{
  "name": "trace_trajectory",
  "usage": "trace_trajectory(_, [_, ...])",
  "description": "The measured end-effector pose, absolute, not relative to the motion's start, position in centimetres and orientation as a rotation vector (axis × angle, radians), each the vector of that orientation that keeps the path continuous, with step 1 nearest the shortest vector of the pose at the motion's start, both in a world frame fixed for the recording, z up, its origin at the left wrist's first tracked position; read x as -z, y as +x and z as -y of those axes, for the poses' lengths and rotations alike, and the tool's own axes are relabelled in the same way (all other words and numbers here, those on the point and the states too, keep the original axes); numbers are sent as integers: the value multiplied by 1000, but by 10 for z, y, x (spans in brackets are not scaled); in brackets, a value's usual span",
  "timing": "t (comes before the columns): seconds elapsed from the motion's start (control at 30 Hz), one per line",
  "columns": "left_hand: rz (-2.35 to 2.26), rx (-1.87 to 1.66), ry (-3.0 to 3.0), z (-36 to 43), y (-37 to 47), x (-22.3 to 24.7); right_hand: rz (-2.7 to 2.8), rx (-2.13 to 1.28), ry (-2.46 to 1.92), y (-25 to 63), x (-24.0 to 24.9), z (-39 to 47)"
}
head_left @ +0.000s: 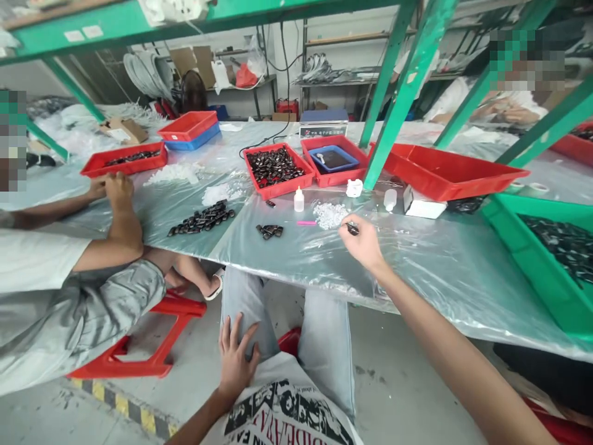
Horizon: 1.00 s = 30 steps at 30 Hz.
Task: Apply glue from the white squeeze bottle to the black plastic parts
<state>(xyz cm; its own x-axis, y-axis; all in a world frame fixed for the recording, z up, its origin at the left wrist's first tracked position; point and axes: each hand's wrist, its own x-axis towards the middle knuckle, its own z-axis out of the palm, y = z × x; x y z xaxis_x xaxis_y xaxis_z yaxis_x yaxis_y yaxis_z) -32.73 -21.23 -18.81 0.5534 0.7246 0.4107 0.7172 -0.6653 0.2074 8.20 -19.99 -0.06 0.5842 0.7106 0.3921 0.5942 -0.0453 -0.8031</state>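
View: head camera, facing forward and down over a tabletop (430, 272) covered in clear plastic sheeting.
Right hand (364, 242): right of centre in the frame, above the near part of the tabletop, forearm entering from the lower right corner.
Right grip: narrow, holding 1 small dark piece (353, 228) between thumb and fingers; the detail of the piece is too small to tell.
Left hand (237, 358): lower centre of the frame, palm down on the jeans, fingers spread wide, grip empty.
Clear parts (330, 215): loose heap at centre right, just beside the right hand.
Pink tool (306, 223): thin, lying flat to the left of the heap.
White bottle (299, 200): small, upright, near the centre of the frame.
Small dark cluster (269, 232): similar dark pieces, centre of the frame.
Large dark cluster (201, 219): left of centre, more of the same kind, spread in a band.
Red tray (287, 188): upper centre, filled with dark pieces.
Adjacent red tray (340, 180): just right of it, with 1 blue tray inside.
Green bin (523, 266): right edge of the frame, dark pieces inside.
Co-worker: left edge of the frame, seated, 2 hands (113, 185) close together; contents cannot be told.
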Motion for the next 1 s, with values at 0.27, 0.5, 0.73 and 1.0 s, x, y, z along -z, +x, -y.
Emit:
trace_trajectory(0.27, [-1085, -771, 2840, 211, -313, 195, 1495, -213, -2152, 82, 2, 158])
trace_trajectory(0.5, [-821, -741, 3007, 212, -314, 184, 1860, -213, -2199, 87, 0, 155])
trace_trajectory(0.73, [-642, -711, 3113, 210, -307, 183, 1696, -279, -2120, 114, 0, 156])
trace_trajectory(1.0, [-620, -783, 3071, 210, -307, 192, 1221, -94, -1734, 140, 16, 169])
